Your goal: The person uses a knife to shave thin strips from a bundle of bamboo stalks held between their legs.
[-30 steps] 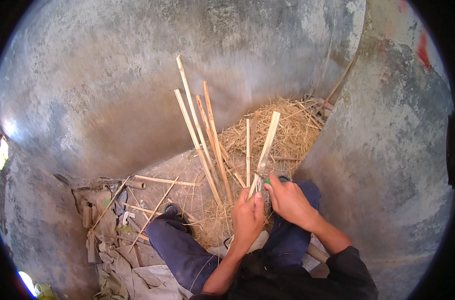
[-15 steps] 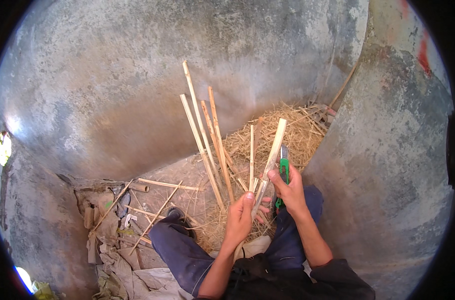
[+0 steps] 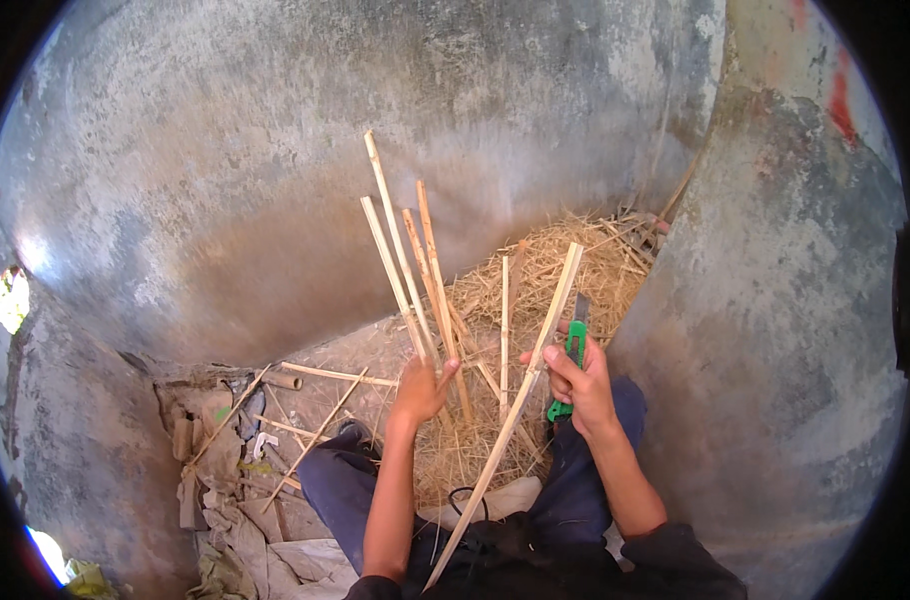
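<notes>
So, strip [image 3: 515,415] in R hand [image 3: 585,388] w/ cutter [image 3: 576,340]; L hand [image 3: 420,390] by sticks [image 3: 387,260].

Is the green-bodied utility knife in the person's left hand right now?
No, the right hand holds the green-bodied utility knife along with a long, pale wooden strip.

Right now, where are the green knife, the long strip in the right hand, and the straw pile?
Green knife [image 3: 576,344], head view: its handle.
Long strip [image 3: 501,442], head view: its middle.
Straw pile [image 3: 611,272], head view: its right side.
</notes>
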